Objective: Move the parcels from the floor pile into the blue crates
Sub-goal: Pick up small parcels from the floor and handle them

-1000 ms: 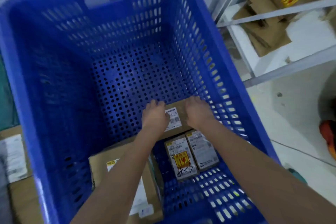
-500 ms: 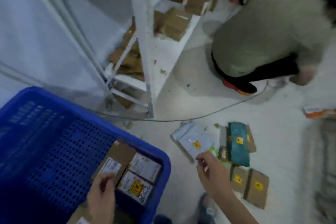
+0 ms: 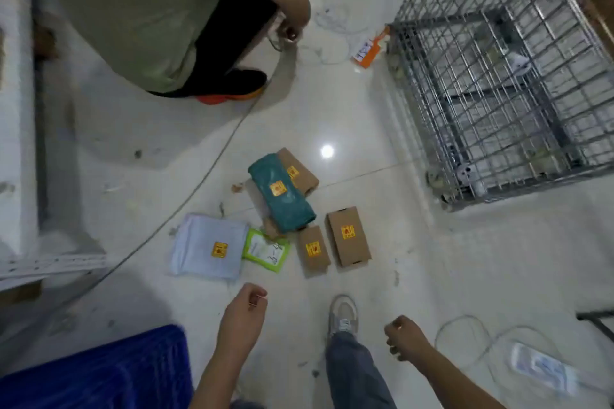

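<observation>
Both hands, left (image 3: 242, 315) and right (image 3: 406, 339), hang empty, fingers loosely curled; take the grey bag (image 3: 209, 247) first, nearest the crate (image 3: 109, 375).

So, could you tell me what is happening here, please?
A person is clearing parcels off the floor into the blue crate. Both hands are empty: the left hand and right hand hang above the pile. A teal parcel, a white bag and brown boxes lie unpicked.

Bare forearms, grey-blue jeans (image 3: 355, 372), a pale grey lace-up sneaker (image 3: 344, 314).
</observation>
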Demonstrator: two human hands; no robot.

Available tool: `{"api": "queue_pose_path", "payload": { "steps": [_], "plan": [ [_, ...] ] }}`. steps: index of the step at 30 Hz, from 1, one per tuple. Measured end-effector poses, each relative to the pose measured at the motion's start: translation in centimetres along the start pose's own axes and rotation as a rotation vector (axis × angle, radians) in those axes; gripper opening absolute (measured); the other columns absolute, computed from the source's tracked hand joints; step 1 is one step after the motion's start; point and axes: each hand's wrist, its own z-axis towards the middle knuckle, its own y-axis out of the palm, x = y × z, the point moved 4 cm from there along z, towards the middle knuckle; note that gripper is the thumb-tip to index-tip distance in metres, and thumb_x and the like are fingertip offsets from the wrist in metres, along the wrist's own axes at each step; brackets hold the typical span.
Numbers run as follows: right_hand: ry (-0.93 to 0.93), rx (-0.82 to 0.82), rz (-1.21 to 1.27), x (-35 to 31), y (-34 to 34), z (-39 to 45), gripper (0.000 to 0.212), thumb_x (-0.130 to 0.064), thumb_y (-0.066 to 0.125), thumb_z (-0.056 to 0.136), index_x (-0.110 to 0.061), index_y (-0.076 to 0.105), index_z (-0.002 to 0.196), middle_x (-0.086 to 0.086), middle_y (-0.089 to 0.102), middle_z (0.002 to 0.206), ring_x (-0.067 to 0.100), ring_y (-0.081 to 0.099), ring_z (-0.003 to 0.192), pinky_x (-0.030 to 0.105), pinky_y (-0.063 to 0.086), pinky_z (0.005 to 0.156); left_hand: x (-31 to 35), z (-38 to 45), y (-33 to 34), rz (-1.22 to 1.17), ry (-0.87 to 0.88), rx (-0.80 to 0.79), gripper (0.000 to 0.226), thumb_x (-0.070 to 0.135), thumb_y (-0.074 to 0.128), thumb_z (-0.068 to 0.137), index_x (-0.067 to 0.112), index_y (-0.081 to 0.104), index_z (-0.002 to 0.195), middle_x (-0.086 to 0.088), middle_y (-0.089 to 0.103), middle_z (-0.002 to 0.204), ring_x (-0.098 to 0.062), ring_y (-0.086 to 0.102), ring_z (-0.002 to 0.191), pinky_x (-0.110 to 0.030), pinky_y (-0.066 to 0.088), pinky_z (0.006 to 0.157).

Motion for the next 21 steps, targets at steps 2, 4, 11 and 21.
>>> {"api": "queue_pose_path", "payload": {
  "steps": [2,4,11,21],
  "plan": [
    [-0.009,0.008,0.094,0.2,-1.9,2.9,0.015,-0.013,0.047,0.091,-0.006,0.043,0.078,0.011,0.051,0.07,0.018,0.045,0.054,0.023,0.036,0.049,1.1,3.5,5.1,0.077,-0.072,-0.139,0.01,0.009,0.05,0.09,0.017,0.054,0.087,-0.013,0.063,0.091,-0.03,0.06,0.086,-0.034,0.045,0.076],
    [-0.025,0.013,0.163,0.2,-3.2,5.9,0.015,-0.012,0.048,0.091,-0.005,0.044,0.079,0.011,0.052,0.072,0.018,0.046,0.057,0.023,0.038,0.05,1.9,6.5,9.3,0.15,-0.131,-0.21,0.012,0.015,0.049,0.09,0.018,0.05,0.079,-0.012,0.061,0.088,-0.027,0.057,0.083,-0.033,0.044,0.076],
    [-0.186,0.05,0.148,-0.8,-4.0,16.7,0.014,-0.017,0.049,0.091,-0.01,0.045,0.08,0.009,0.054,0.086,0.019,0.049,0.072,0.025,0.038,0.066,3.5,16.1,20.8,0.423,-0.056,-0.315,0.025,0.028,0.047,0.093,0.009,0.053,0.108,-0.018,0.063,0.111,-0.035,0.059,0.105,-0.037,0.048,0.088],
    [-0.24,0.103,0.095,-2.9,-1.4,32.7,0.058,-0.031,0.055,0.088,-0.01,0.035,0.139,0.012,0.044,0.138,0.026,0.048,0.122,0.031,0.039,0.092,-1.9,29.4,32.1,0.22,-0.21,-0.392,0.059,0.033,0.056,0.088,0.01,0.035,0.139,-0.014,0.059,0.112,-0.028,0.06,0.094,-0.033,0.054,0.07]
  ]
}}
